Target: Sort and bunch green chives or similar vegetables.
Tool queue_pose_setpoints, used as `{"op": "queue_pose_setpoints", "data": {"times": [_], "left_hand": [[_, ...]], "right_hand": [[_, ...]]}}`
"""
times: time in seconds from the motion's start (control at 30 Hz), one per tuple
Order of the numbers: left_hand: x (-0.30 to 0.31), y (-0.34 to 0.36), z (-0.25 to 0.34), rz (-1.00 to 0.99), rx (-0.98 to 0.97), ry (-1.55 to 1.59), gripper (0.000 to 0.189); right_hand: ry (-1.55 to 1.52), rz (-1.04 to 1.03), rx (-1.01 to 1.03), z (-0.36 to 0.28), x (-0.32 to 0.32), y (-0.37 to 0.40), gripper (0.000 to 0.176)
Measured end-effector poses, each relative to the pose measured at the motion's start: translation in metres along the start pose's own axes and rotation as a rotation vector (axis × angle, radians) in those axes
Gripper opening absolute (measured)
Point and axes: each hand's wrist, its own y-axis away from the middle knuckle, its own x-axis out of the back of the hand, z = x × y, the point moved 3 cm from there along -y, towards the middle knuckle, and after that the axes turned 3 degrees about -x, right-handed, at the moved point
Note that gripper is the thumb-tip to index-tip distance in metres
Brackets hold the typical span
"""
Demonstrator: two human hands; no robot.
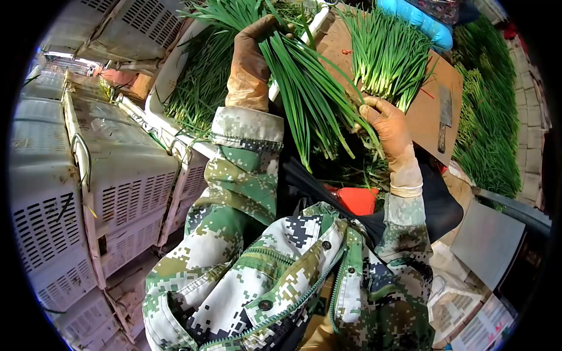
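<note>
My left hand (253,58), in a soiled tan glove, is closed round the leafy part of a bunch of Chinese chives (301,88). The bunch slants down to the right, with loose leaves fanning below. At its pale root ends my right hand (387,126), also gloved, has thumb and fingers pinched on the stems. Just beyond the right hand lies a thick pile of chives (389,58), white ends toward me, on a brown cardboard sheet (430,120). A knife with a broad blade (446,108) rests on the cardboard's right side.
Stacked white plastic crates (126,169) fill the left. A pale crate (157,99) holds loose green leaves. More chives (486,111) lie on the far right. A red object (356,200) is below my hands. A blue sleeve (418,20) of another person shows at the top.
</note>
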Motion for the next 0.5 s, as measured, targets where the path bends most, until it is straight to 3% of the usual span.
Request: {"op": "queue_pose_setpoints", "data": {"times": [0.1,0.17,0.23,0.3,0.37,0.43,0.47,0.5], "left_hand": [[-0.004,0.000,0.002,-0.016,0.072,0.002,0.021],[-0.005,0.002,-0.001,0.009,0.107,-0.003,0.020],[-0.001,0.000,-0.004,0.094,0.054,-0.119,0.020],[0.000,0.000,-0.005,-0.011,-0.022,-0.253,0.018],[0.004,-0.003,-0.007,0.003,0.041,-0.187,0.016],[0.000,0.000,-0.010,0.051,0.032,-0.210,0.016],[0.002,-0.001,-0.010,0.203,0.087,-0.120,0.016],[0.002,-0.003,-0.010,0.187,0.125,-0.068,0.017]], "right_hand": [[0.091,0.052,0.048,-0.001,-0.006,-0.001,0.031],[0.190,0.112,0.191,0.001,-0.008,-0.003,0.035],[0.230,0.105,0.227,-0.002,-0.013,-0.003,0.041],[0.242,0.039,0.162,-0.007,-0.020,0.002,0.049],[0.414,0.095,0.274,-0.007,-0.023,0.003,0.063],[0.523,0.146,0.461,-0.008,-0.028,0.005,0.066],[0.640,0.194,0.522,-0.011,-0.030,0.009,0.069],[0.707,0.245,0.681,-0.015,-0.033,0.011,0.068]]}}
